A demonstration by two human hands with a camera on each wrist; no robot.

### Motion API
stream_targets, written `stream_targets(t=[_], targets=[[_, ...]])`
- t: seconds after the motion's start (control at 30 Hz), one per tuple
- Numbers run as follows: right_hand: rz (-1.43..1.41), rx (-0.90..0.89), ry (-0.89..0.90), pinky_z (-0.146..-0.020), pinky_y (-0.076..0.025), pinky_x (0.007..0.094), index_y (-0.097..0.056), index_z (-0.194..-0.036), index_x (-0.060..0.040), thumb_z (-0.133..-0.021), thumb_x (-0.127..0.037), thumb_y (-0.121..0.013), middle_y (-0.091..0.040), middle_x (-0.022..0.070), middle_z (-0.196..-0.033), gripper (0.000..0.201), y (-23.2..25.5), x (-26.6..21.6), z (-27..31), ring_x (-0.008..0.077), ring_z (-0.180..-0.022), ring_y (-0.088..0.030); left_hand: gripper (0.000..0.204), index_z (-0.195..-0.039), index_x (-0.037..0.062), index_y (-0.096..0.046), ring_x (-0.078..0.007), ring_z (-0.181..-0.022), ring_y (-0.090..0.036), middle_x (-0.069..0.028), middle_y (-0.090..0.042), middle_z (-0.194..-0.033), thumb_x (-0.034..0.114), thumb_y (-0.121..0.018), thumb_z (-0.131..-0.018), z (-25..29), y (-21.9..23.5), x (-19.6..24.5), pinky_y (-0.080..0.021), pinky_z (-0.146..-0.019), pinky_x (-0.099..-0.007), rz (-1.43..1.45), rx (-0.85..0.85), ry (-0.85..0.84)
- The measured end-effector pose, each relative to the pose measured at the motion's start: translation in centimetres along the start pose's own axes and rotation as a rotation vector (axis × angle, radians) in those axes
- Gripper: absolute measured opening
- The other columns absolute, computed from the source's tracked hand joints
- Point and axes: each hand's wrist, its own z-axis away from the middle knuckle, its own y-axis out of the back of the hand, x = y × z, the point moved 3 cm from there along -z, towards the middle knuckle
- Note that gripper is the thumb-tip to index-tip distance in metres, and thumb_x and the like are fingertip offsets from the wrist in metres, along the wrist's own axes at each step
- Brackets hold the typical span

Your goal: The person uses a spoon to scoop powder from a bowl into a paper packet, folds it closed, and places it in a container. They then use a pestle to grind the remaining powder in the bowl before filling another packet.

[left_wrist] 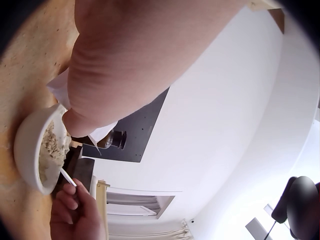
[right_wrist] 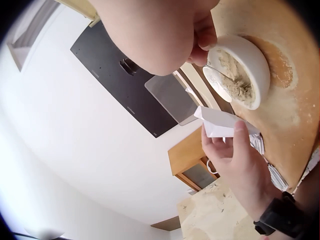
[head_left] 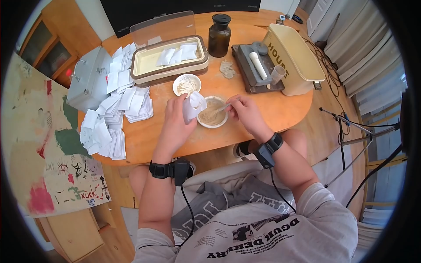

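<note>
My left hand (head_left: 176, 119) holds a small white paper packet (head_left: 191, 109) between thumb and fingers, its mouth spread open beside the bowl. In the right wrist view the packet (right_wrist: 220, 123) stands upright in the fingers. My right hand (head_left: 246, 115) pinches the handle of a thin spoon (head_left: 224, 107) whose lower end sits in light brown powder (head_left: 208, 115). That powder lies in a white bowl (head_left: 214, 126) on the table, seen from the side in the left wrist view. Just behind is a second white bowl (head_left: 175, 84) with pale powder in it.
Stacks of white packets (head_left: 115, 142) cover the table's left side, by a grey metal case (head_left: 90, 81). Behind stand a lidded cream box (head_left: 139, 70) holding packets and a dark jar (head_left: 219, 37). At right are a black tray (head_left: 247, 79), white pestle (head_left: 258, 65) and cream bin (head_left: 302, 65).
</note>
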Motion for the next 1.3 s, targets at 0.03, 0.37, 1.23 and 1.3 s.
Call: stream_targets(t=[0.03, 0.37, 1.23, 1.3], targets=[[0.0, 0.001, 0.001, -0.059, -0.049, 0.0244, -0.065, -0.098, 0.0021, -0.101, -0.013, -0.052, -0.068, 0.0055, -0.081, 0.02, 0.3, -0.1, -0.1, 0.0094, -0.064, -0.058, 0.067, -0.14, 0.0016, -0.043, -0.0372, -0.126, -0.049, -0.0197, -0.048, -0.13, 0.004, -0.073, -0.08, 0.0, 0.0, 0.0, -0.041, -0.109, -0.0418, 0.0, 0.0, -0.001], [-0.13, 0.093, 0.149, -0.056, -0.046, 0.0236, -0.065, -0.098, 0.0016, -0.101, -0.011, -0.052, -0.067, 0.0069, -0.081, 0.018, 1.0, -4.5, -0.1, 0.0097, -0.064, -0.058, 0.067, -0.141, 0.0037, -0.043, -0.0402, -0.124, -0.049, -0.0202, -0.047, -0.13, 0.003, -0.072, -0.08, 0.0, -1.0, 0.8, -0.041, -0.108, -0.0434, -0.029, -0.053, -0.014], [0.726, -0.159, 0.676, -0.073, -0.052, 0.0426, -0.065, -0.099, 0.0015, -0.095, -0.008, -0.061, -0.065, 0.0195, -0.089, 0.011, -2.3, -4.8, 4.4, 0.0382, -0.083, -0.064, 0.068, -0.141, 0.0017, -0.042, -0.0362, -0.128, -0.048, -0.0188, -0.047, -0.132, 0.005, -0.073, -0.081, -0.1, 0.1, 0.0, -0.04, -0.11, -0.0405, 0.081, 0.043, 0.053], [0.733, -0.187, 0.721, -0.072, -0.052, 0.0422, -0.065, -0.099, 0.0014, -0.095, -0.008, -0.061, -0.065, 0.0195, -0.088, 0.011, -2.5, -3.9, 4.1, 0.0381, -0.083, -0.065, 0.068, -0.142, 0.0019, -0.042, -0.0367, -0.128, -0.048, -0.0188, -0.046, -0.132, 0.005, -0.072, -0.081, -0.1, -0.1, -0.1, -0.04, -0.11, -0.0406, 0.064, 0.053, 0.03]])
